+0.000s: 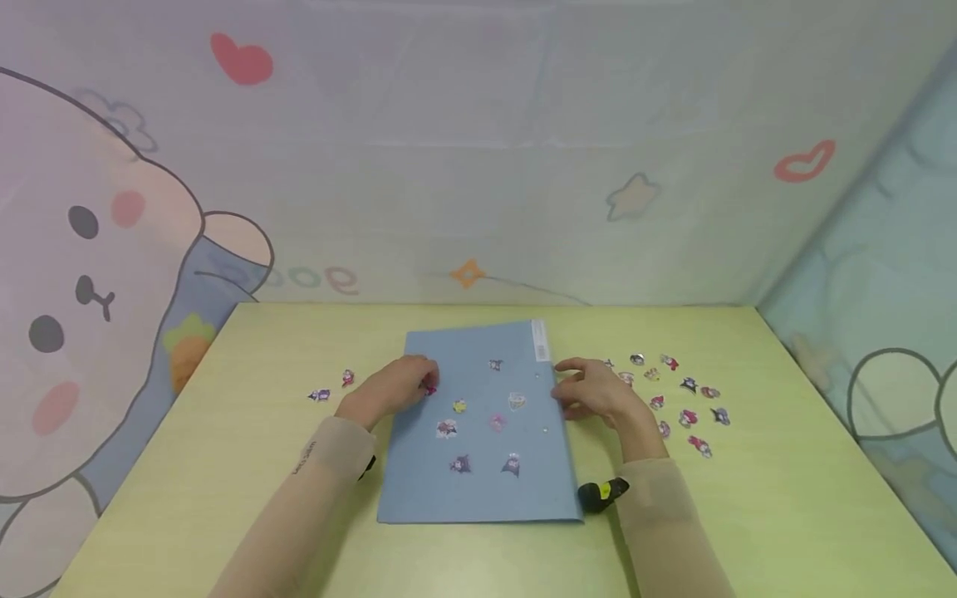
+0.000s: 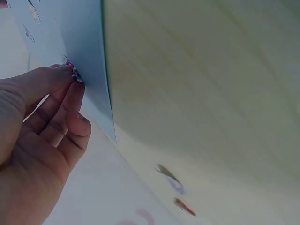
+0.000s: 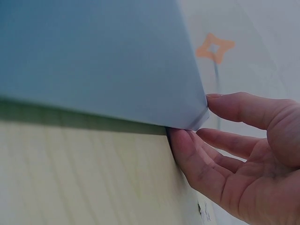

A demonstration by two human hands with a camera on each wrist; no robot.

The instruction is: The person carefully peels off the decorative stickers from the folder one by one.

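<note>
A light blue folder [image 1: 478, 490] lies on the table with several small cartoon stickers on its face, such as a purple figure [image 1: 512, 465] and a yellow one [image 1: 459, 406]. My left hand [image 1: 392, 386] is over its left edge. In the left wrist view the thumb and forefinger of that hand pinch a small pink sticker [image 2: 70, 64] against or just over the blue surface; which of these I cannot tell. At the folder's right edge is my right hand [image 1: 598, 390], its thumb and fingers holding that edge [image 3: 199, 123] in the right wrist view.
Loose stickers [image 1: 688, 418] are scattered on the table right of the folder, and two more, one of them purple [image 1: 320, 395], lie to the left. A white barcode label [image 1: 540, 340] marks the folder's far right corner. Behind the table [image 1: 785, 498] hangs a printed cloth [image 1: 478, 166].
</note>
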